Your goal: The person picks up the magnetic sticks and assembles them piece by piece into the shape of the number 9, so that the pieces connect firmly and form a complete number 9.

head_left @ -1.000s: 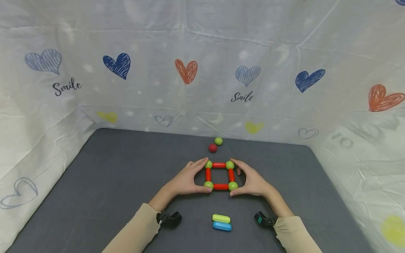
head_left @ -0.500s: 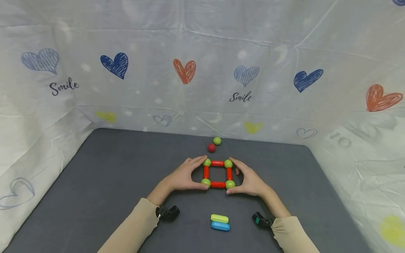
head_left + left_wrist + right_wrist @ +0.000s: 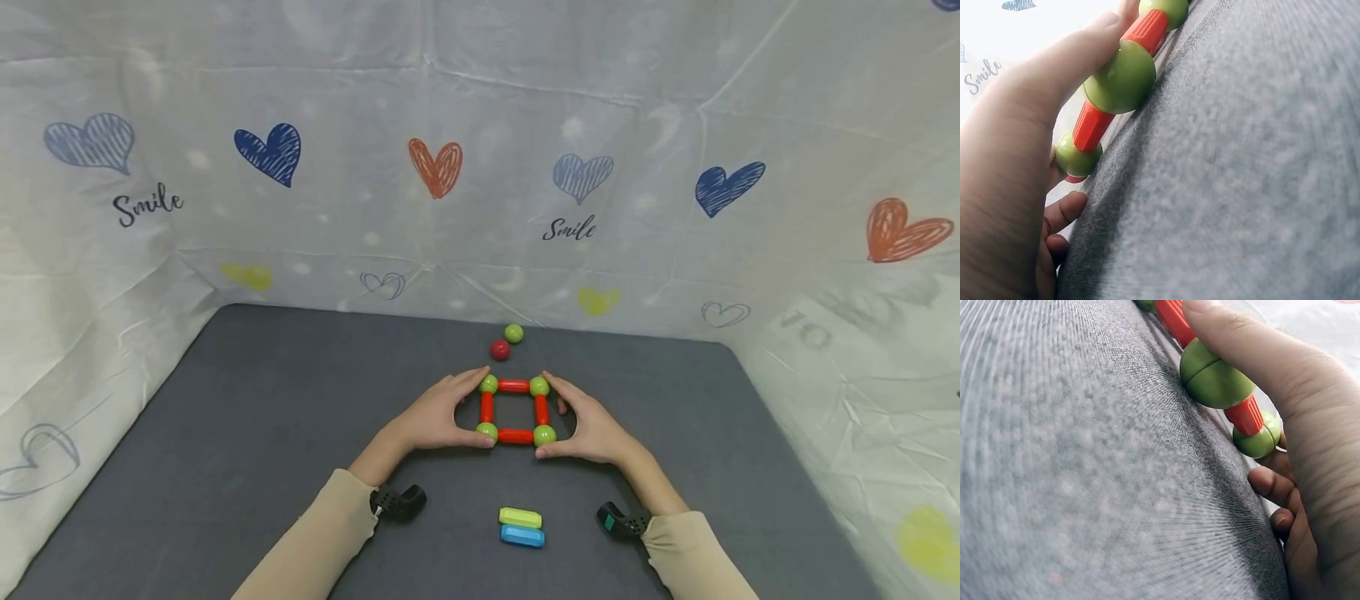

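Observation:
A square frame of red rods (image 3: 515,436) joined by green balls (image 3: 544,435) at its corners lies on the grey table between my hands. My left hand (image 3: 435,417) grips its left side, the thumb at the near left green ball (image 3: 1121,78) and a fingertip at the far left one (image 3: 1079,155). From the other side my right hand (image 3: 596,423) holds it likewise, thumb on the near right green ball (image 3: 1215,374), a finger by the far right ball (image 3: 1257,435). In both wrist views the other fingers curl low beside the table surface.
Beyond the frame, a loose red ball (image 3: 500,349) and a loose green ball (image 3: 513,333) sit near the table's back edge. Closer in, a yellow-green rod (image 3: 521,518) and a blue rod (image 3: 522,536) lie side by side. A white printed sheet (image 3: 480,167) hangs behind the table.
Both hands and the square frame have shifted slightly away, toward the loose balls. The grip looks the same throughout, and the loose rods and balls have stayed put.

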`<control>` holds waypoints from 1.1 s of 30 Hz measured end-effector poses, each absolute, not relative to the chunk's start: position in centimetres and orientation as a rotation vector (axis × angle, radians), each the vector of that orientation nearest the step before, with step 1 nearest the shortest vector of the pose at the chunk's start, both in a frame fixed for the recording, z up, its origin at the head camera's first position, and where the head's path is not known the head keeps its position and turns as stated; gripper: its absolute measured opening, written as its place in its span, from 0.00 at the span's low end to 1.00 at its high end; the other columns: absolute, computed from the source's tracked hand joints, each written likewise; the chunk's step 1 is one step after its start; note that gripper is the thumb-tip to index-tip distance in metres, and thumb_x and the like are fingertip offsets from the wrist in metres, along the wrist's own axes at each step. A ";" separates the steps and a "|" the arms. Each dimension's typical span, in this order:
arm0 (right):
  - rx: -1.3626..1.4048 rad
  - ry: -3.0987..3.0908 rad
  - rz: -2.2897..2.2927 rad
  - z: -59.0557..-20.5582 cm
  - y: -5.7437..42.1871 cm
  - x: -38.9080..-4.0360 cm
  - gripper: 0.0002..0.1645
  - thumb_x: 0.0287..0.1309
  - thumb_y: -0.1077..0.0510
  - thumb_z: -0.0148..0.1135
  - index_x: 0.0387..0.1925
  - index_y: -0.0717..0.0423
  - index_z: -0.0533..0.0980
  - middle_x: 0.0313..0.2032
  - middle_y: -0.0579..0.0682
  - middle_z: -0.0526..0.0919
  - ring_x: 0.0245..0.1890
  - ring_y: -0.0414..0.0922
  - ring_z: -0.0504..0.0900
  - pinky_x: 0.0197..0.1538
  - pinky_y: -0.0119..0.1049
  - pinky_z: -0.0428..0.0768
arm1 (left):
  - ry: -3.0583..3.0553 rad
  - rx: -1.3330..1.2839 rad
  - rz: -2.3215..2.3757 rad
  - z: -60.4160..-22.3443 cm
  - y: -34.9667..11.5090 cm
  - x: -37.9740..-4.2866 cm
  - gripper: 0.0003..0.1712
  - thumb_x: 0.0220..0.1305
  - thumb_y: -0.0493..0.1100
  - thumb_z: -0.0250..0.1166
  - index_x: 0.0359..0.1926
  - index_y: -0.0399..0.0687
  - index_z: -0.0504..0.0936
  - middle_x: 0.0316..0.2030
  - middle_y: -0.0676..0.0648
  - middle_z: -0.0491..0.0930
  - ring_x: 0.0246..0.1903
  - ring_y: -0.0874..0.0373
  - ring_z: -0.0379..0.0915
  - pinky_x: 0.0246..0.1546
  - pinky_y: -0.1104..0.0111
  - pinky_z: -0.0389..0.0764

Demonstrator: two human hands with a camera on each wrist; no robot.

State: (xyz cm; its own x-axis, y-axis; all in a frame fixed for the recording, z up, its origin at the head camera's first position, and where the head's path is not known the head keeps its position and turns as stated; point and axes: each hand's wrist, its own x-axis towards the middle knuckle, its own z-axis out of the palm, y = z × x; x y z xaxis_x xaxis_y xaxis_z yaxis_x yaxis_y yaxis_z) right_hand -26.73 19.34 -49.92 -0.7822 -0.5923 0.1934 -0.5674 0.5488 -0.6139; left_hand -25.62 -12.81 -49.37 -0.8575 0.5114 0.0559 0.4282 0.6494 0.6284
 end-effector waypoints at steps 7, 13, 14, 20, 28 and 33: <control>-1.009 2.731 -1.125 -49.8 19.3 -26.7 0.68 0.51 0.37 0.83 0.82 0.61 0.58 0.43 0.48 0.75 0.41 0.40 0.72 0.43 0.37 0.69 | 2.740 0.792 0.999 -49.2 -12.8 -25.5 0.66 0.56 0.71 0.77 0.86 0.55 0.55 0.83 0.48 0.57 0.79 0.39 0.54 0.76 0.39 0.59; -0.858 2.781 -1.334 -49.2 19.1 -26.0 0.47 0.67 0.51 0.74 0.79 0.64 0.64 0.67 0.60 0.78 0.33 0.38 0.76 0.32 0.33 0.71 | 2.736 0.813 0.993 -49.6 -12.5 -25.7 0.65 0.57 0.71 0.76 0.86 0.56 0.54 0.83 0.48 0.56 0.80 0.39 0.54 0.76 0.39 0.59; -0.835 2.805 -1.361 -49.1 19.0 -25.7 0.44 0.68 0.52 0.72 0.78 0.63 0.65 0.67 0.60 0.79 0.30 0.37 0.76 0.31 0.32 0.72 | 2.737 0.812 0.989 -49.7 -12.5 -25.7 0.65 0.57 0.72 0.76 0.86 0.56 0.54 0.83 0.49 0.56 0.80 0.39 0.54 0.76 0.39 0.59; -0.840 2.953 -1.484 -47.7 18.2 -23.2 0.31 0.69 0.58 0.72 0.71 0.58 0.76 0.57 0.60 0.85 0.22 0.35 0.73 0.26 0.32 0.72 | 2.750 0.812 0.995 -49.5 -12.8 -25.7 0.65 0.56 0.70 0.77 0.86 0.55 0.55 0.82 0.49 0.57 0.78 0.41 0.57 0.75 0.41 0.62; -0.782 2.910 -1.561 -46.8 18.3 -18.1 0.21 0.66 0.60 0.74 0.60 0.51 0.83 0.46 0.52 0.90 0.14 0.32 0.64 0.18 0.30 0.65 | 2.746 0.821 0.997 -49.4 -12.8 -25.7 0.66 0.56 0.70 0.77 0.86 0.53 0.55 0.82 0.48 0.58 0.78 0.43 0.58 0.74 0.42 0.64; -0.723 2.736 -1.629 -47.5 18.1 -15.1 0.16 0.67 0.57 0.74 0.54 0.52 0.86 0.42 0.46 0.90 0.13 0.30 0.62 0.15 0.30 0.64 | 2.747 0.817 1.007 -49.5 -12.8 -25.6 0.65 0.56 0.69 0.77 0.86 0.53 0.55 0.82 0.47 0.59 0.78 0.41 0.58 0.74 0.41 0.64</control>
State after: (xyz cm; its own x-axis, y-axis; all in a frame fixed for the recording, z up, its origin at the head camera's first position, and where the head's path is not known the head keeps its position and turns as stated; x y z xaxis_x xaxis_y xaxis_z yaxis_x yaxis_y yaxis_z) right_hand -15.14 18.10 -47.54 -0.8945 -0.3082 0.3237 -0.4315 0.4064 -0.8054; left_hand -25.56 -12.76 -49.48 -0.8502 0.5197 0.0841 0.4509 0.6364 0.6259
